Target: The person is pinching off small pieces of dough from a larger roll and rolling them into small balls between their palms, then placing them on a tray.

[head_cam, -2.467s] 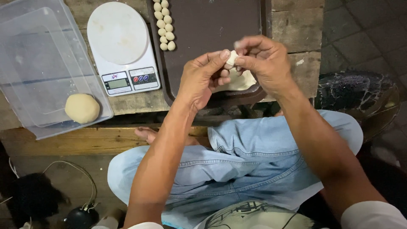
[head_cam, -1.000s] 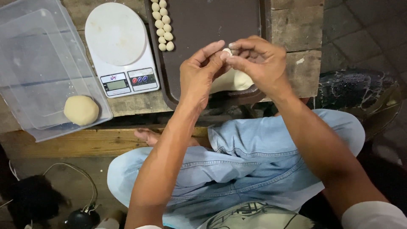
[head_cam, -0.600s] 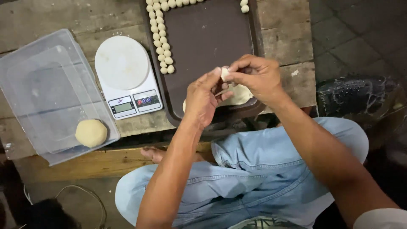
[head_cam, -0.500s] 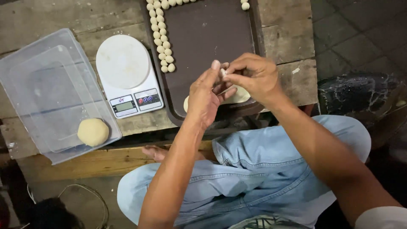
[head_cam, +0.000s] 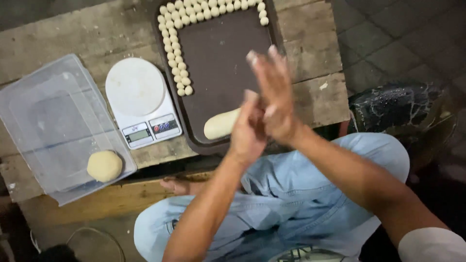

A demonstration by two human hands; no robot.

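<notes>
the left hand (head_cam: 250, 128) and right hand (head_cam: 274, 94) are pressed palm to palm with fingers stretched flat, any dough piece between them being hidden, while a dough log (head_cam: 221, 123) is left on the brown tray (head_cam: 228, 58), already edged with small dough balls (head_cam: 177, 51).

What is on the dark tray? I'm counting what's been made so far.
On the dark tray: small dough balls lining its left and top edges, and a dough log whose right end the left hand covers.

Pinching fingers (head_cam: 272, 68) now flat palms
</notes>
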